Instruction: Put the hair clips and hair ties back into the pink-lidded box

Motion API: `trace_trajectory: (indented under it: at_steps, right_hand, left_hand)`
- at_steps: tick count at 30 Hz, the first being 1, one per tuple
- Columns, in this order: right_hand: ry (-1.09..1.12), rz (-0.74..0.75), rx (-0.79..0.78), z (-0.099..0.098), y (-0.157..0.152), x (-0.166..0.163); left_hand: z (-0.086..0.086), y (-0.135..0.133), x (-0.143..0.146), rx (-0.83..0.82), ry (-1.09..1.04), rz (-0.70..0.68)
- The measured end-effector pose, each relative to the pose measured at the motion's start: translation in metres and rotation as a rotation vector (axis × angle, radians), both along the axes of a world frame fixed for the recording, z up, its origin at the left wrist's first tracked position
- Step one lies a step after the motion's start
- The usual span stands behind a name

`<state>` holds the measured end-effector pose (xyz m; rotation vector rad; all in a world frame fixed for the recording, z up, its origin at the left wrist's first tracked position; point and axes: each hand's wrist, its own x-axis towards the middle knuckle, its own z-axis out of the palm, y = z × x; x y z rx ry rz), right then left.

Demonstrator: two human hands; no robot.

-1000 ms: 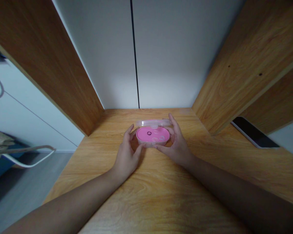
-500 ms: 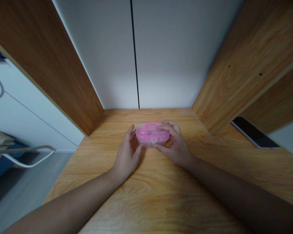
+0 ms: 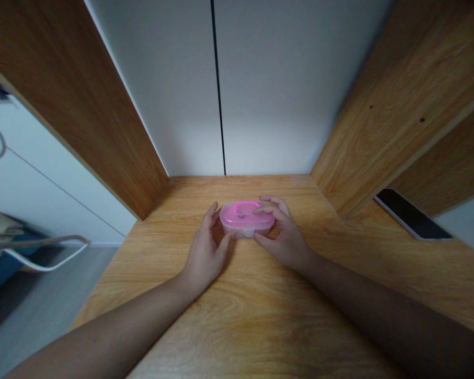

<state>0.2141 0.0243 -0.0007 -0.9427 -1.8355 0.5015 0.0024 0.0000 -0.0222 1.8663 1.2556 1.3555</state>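
Pink box (image 3: 245,223), lid (image 3: 233,215) down, held between left hand (image 3: 206,247) and right hand (image 3: 286,237)

Wooden desktop (image 3: 229,321) extends under both hands; beyond them stands a white panel (image 3: 174,100). Left hand curves around the box's left end, thumb at front; right hand grips the other end, fingers over the lid. Dark-faced phone (image 3: 413,215) lies well right of the right hand. Pink handle (image 3: 246,202) stands on the lid between the hands. Clasp (image 3: 248,232) at front, just beside the right thumb; whether latched, cannot tell.
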Motion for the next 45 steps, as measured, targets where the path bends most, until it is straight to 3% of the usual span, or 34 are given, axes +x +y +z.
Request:
trace_trajectory:
  at_steps: [28,36,45]
  right_hand:
    - [0.028,0.046,-0.008,-0.003,0.001,-0.002]
    - [0.009,0.136,-0.052,0.004,-0.004,0.000]
    - [0.007,0.095,-0.072,0.000,-0.002,-0.001]
  left_hand:
    - [0.011,-0.003,0.004,0.041,0.020,-0.037]
    - [0.015,-0.004,0.005,0.021,0.022,-0.049]
    - [0.015,-0.003,0.005,0.020,0.023,-0.047]
